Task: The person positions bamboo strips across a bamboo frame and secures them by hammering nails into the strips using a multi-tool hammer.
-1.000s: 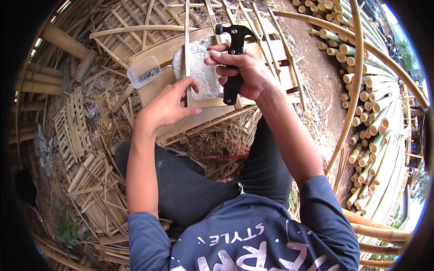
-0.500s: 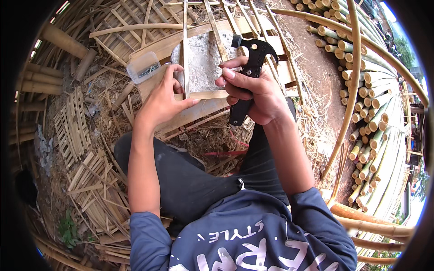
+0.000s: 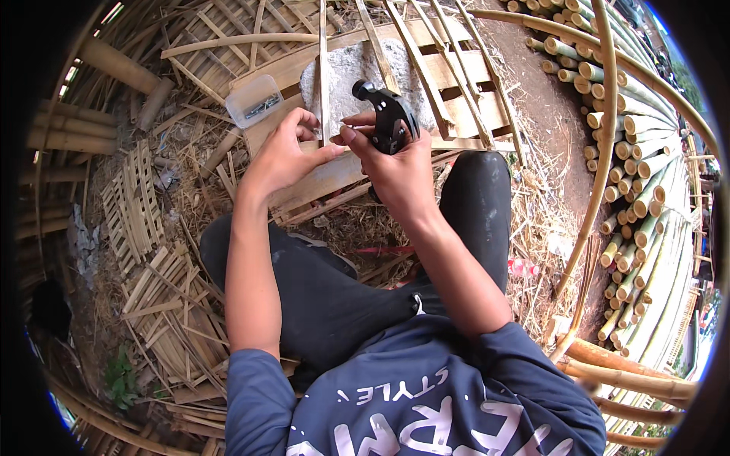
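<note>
Right hand point(image 3: 391, 163) is closed on the black claw hammer point(image 3: 389, 125), at centre of frame just above the middle; head points to upper left, handle runs down into the palm; thumb and forefinger come together beside the near end of an upright bamboo slat point(image 3: 324, 68); whether they pinch something small, cannot tell.

Left hand point(image 3: 285, 156), left of centre, is half curled; fingers bent on the left side of that slat end, thumb reaching across just below it; looks like a steadying grip, but actual contact is partly hidden.

The slat runs from top edge of frame down to the hands; its near end meets a pale crosswise strip point(image 3: 449, 143); more slats fan out to the right, over a rough grey-white stone point(image 3: 346, 76) set on wooden boards point(image 3: 304, 182); clear plastic box point(image 3: 245, 95) with small metal pieces sits upper left of the stone, near the left hand.

Step in hand, as judged: lining up and steadying at the slat-strip corner, hammer held but its head apart from the slat; next move calls for a firm left hold on that corner, precise right fingertips, and hammer head clear of both thumbs.
</note>
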A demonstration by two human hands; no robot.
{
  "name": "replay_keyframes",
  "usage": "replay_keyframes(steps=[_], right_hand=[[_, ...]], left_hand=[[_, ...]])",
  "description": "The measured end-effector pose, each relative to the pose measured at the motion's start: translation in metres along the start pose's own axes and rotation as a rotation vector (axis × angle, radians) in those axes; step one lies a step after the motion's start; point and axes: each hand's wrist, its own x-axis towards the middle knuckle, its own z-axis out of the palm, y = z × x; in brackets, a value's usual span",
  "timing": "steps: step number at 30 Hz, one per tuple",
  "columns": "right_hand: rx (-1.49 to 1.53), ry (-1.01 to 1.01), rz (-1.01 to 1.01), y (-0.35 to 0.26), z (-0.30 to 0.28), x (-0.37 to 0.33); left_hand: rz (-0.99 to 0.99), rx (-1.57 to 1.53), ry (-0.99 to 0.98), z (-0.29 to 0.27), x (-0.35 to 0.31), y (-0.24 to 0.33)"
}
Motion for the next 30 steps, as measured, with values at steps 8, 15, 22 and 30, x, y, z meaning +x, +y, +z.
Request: replay_keyframes(steps=[8, 15, 22, 30], right_hand=[[-0.191, 0.085, -0.154, 0.036, 0.021, 0.000], [-0.208, 0.096, -0.188, 0.046, 0.025, 0.007], [-0.212, 0.123, -0.119, 0.047, 0.028, 0.010], [-0.267, 0.180, -0.165, 0.050, 0.029, 0.009]], left_hand=[[0.030, -0.002, 0.020, 0.006, 0.001, -0.007], [0.030, 0.043, 0.032, 0.008, 0.004, -0.010], [0.060, 0.032, 0.031, 0.008, 0.004, -0.013], [0.098, 0.058, 0.072, 0.009, 0.001, -0.008]])
